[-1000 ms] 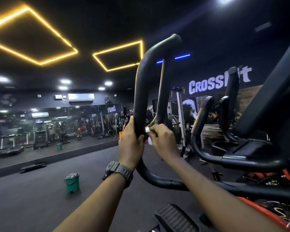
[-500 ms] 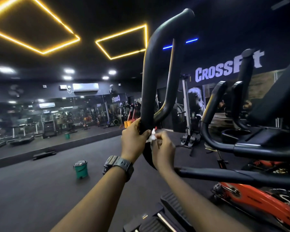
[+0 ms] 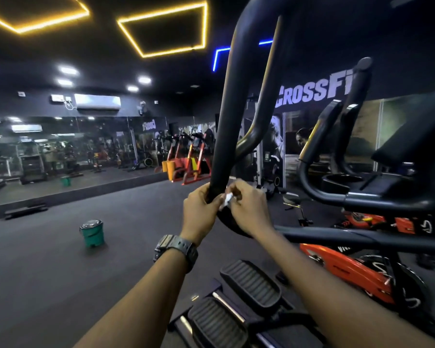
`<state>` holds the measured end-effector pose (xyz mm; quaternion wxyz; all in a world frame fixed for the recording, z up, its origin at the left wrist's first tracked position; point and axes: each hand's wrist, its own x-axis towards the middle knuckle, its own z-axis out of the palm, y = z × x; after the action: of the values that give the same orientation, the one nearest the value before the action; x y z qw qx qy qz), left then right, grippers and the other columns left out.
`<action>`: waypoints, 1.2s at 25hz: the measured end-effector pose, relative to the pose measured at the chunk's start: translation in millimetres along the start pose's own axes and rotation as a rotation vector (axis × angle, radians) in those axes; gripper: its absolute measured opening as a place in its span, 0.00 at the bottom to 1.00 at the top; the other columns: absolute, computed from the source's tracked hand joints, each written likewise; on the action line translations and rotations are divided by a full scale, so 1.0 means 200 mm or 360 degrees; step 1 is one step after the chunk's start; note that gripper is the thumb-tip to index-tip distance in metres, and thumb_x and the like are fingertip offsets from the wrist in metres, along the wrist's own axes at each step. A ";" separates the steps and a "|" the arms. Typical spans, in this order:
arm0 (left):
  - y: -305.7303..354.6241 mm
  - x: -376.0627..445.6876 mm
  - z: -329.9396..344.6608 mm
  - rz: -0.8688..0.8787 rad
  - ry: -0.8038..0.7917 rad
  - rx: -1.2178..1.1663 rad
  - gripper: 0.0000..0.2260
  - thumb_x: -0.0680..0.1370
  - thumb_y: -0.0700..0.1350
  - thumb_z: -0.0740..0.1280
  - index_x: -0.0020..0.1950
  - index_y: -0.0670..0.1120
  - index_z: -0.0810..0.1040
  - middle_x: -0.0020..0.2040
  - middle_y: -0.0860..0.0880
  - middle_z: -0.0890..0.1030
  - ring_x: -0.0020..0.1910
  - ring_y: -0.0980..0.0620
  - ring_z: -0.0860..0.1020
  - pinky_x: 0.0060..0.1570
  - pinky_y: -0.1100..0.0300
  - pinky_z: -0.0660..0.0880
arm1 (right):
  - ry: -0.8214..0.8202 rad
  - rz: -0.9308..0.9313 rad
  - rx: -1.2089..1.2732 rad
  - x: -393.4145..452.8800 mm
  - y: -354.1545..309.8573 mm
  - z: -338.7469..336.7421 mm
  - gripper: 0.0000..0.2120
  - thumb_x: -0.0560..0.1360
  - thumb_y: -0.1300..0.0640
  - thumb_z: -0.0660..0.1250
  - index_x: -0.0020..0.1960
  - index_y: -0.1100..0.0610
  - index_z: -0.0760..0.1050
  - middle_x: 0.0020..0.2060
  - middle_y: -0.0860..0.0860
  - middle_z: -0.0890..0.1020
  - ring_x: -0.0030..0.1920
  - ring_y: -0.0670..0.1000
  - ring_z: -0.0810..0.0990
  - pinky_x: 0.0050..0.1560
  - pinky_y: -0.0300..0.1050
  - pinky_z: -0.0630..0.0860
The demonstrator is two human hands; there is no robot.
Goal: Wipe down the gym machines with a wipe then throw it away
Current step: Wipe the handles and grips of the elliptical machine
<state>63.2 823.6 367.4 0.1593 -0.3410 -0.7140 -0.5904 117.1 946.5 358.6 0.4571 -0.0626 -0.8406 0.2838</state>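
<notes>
At frame centre, the left hand point(image 3: 201, 212) still grips the handlebar point(image 3: 224, 136) while the right hand point(image 3: 249, 209), pinching a wipe point(image 3: 227, 198), has slid lower, wiping nearly done there.

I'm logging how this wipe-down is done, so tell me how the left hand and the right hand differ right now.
The left hand grips the black handlebar bare, while the right hand pinches a small white wipe against it. The left wrist wears a dark watch; the right wrist is bare. The left hand sits on the bar's left side, the right hand on its right. Both are at the same height, low on the bar.
</notes>
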 end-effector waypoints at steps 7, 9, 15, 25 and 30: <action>-0.08 -0.03 0.03 0.0001 0.0022 -0.0030 0.11 0.75 0.42 0.72 0.56 0.52 0.81 0.47 0.56 0.84 0.49 0.56 0.81 0.52 0.51 0.79 | -0.0305 0.0132 -0.0296 -0.06 0.05 -0.06 0.06 0.73 0.60 0.68 0.46 0.52 0.82 0.40 0.49 0.84 0.42 0.51 0.80 0.38 0.44 0.72; -0.08 -0.04 0.03 0.0022 0.0048 -0.0002 0.11 0.75 0.42 0.71 0.56 0.53 0.80 0.44 0.57 0.83 0.48 0.55 0.81 0.49 0.52 0.79 | -0.0244 0.0119 -0.0330 -0.06 -0.01 -0.02 0.09 0.76 0.55 0.65 0.51 0.51 0.83 0.41 0.51 0.84 0.42 0.52 0.81 0.40 0.46 0.75; -0.10 -0.05 0.03 0.0327 -0.0003 0.0493 0.25 0.78 0.43 0.69 0.74 0.42 0.68 0.60 0.44 0.80 0.60 0.42 0.78 0.53 0.47 0.77 | -0.0433 0.0118 -0.1034 -0.13 0.15 -0.05 0.14 0.79 0.48 0.59 0.61 0.48 0.78 0.50 0.55 0.84 0.52 0.60 0.82 0.47 0.51 0.78; -0.21 -0.10 0.10 0.1664 -0.0483 0.1647 0.17 0.76 0.36 0.61 0.64 0.36 0.77 0.59 0.40 0.80 0.63 0.40 0.76 0.75 0.45 0.60 | -0.0186 0.0296 -0.1068 -0.36 0.19 -0.34 0.14 0.78 0.60 0.61 0.60 0.50 0.78 0.52 0.53 0.83 0.54 0.56 0.80 0.51 0.49 0.76; -0.18 -0.19 0.23 0.1200 -0.0708 0.1615 0.24 0.79 0.45 0.63 0.73 0.38 0.68 0.70 0.41 0.72 0.72 0.43 0.67 0.77 0.49 0.53 | -0.0222 0.0172 -0.1034 -0.45 0.24 -0.35 0.23 0.80 0.66 0.56 0.74 0.55 0.66 0.72 0.53 0.70 0.72 0.53 0.66 0.73 0.45 0.55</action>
<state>74.5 852.9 306.3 0.3444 -0.5635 -0.7509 -0.0011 217.6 983.1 296.8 0.3389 -0.2298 -0.9119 0.0285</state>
